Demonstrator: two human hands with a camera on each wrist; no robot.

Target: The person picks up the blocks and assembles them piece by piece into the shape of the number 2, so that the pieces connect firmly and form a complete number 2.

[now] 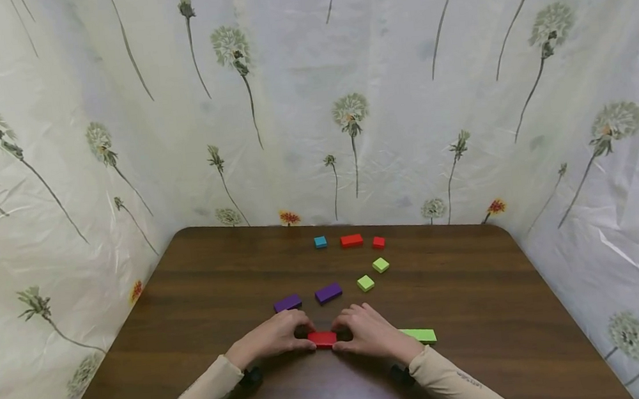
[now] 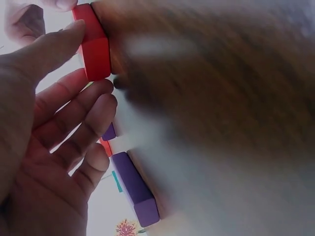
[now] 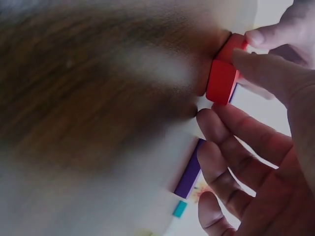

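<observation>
A red rectangular block [image 1: 323, 339] lies on the brown table between both hands. My left hand [image 1: 275, 337] pinches its left end, with the thumb on the near side and the index finger at the far side. The right hand [image 1: 371, 332] pinches the opposite end in the same way. In the left wrist view the red block [image 2: 94, 46] shows beside the thumb, the other fingers loosely bent below it. The right wrist view shows the red block's end face [image 3: 221, 82] close to the right thumb and index finger.
Two purple blocks [image 1: 328, 293] lie just beyond the hands. Two small lime blocks [image 1: 365, 283] are to their right. Farther back sit a blue block [image 1: 320, 242], a long red block [image 1: 351, 241] and a small red one [image 1: 378, 242]. A long lime block [image 1: 420, 335] lies beside the right wrist.
</observation>
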